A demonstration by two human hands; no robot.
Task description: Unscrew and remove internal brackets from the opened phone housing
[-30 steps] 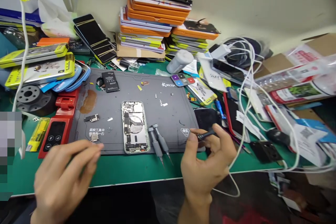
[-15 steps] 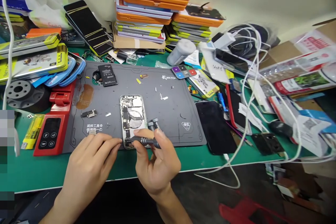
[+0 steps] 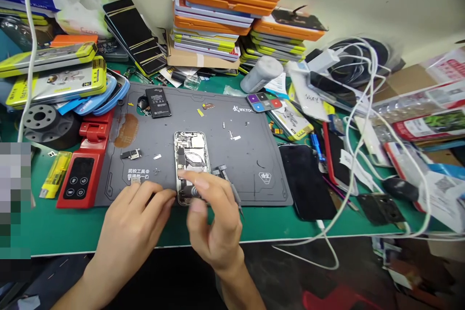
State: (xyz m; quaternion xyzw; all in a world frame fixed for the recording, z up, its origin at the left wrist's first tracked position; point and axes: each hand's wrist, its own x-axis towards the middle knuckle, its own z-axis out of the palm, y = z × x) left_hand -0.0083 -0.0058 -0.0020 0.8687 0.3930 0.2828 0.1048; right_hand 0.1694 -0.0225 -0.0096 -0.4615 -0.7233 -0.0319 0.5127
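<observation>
Brought driver (image 3: 195, 192) leftward over open phone (image 3: 191, 157), centring work there, apparently pinched in right hand (image 3: 217, 218), with grip of left hand (image 3: 135, 218) unclear.

Right hand (image 3: 216, 225) covers part of opened phone (image 3: 191, 155), end toward desk's (image 3: 72, 237) front edge. Dark tool (image 3: 195, 192) in that hand blurred, mostly hidden. Gray screwdrivers (image 3: 235, 190) partly behind same hand. Can't tell whether left hand (image 3: 134, 225) pinches anything. Metal specks (image 3: 157, 171) toward desk's left edge too small to identify.
</observation>
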